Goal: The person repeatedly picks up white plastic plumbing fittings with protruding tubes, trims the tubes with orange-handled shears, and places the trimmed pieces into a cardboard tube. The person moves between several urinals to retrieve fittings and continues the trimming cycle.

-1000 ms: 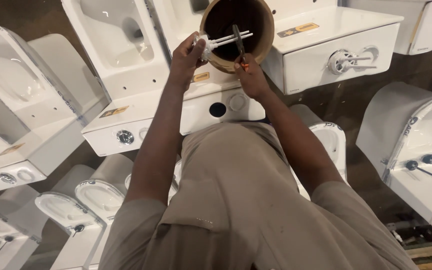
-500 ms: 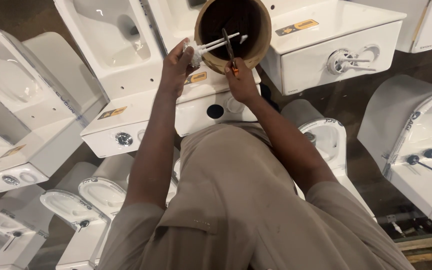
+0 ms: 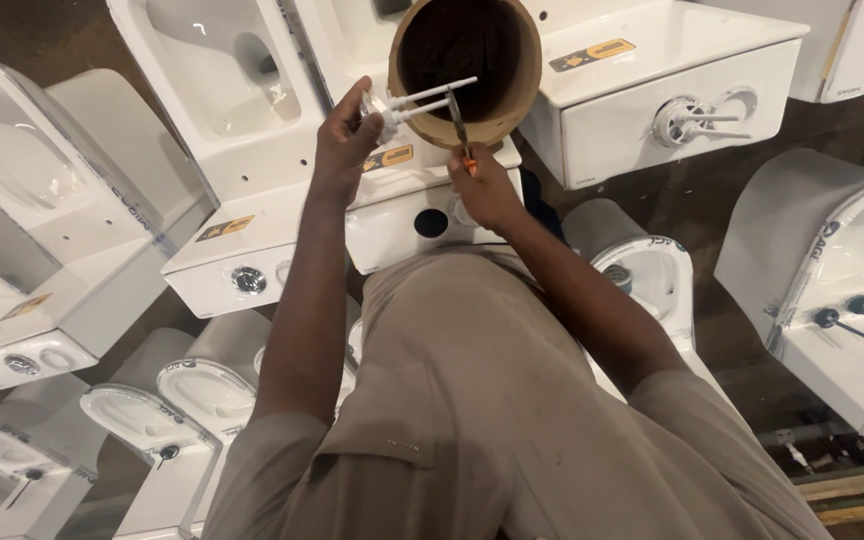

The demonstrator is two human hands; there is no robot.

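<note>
My left hand (image 3: 345, 140) grips a white plastic flush fitting (image 3: 392, 102) whose two thin rods point right across the mouth of a brown cardboard tube (image 3: 512, 75). My right hand (image 3: 484, 188) holds small orange-handled pliers (image 3: 459, 125), their tip up against the rods. Both hands hover over a white toilet cistern (image 3: 392, 215) with a dark round hole in its front.
White ceramic toilets and cisterns lie packed all around: an open bowl (image 3: 207, 70) at upper left, a cistern with a chrome fitting (image 3: 692, 120) at upper right, seats (image 3: 202, 390) at lower left, and a basin (image 3: 842, 300) on the right. Dark floor shows between them.
Both hands keep their grip and stay by the tube's mouth. The fitting and pliers have shifted slightly left and down in view as the camera moved.
</note>
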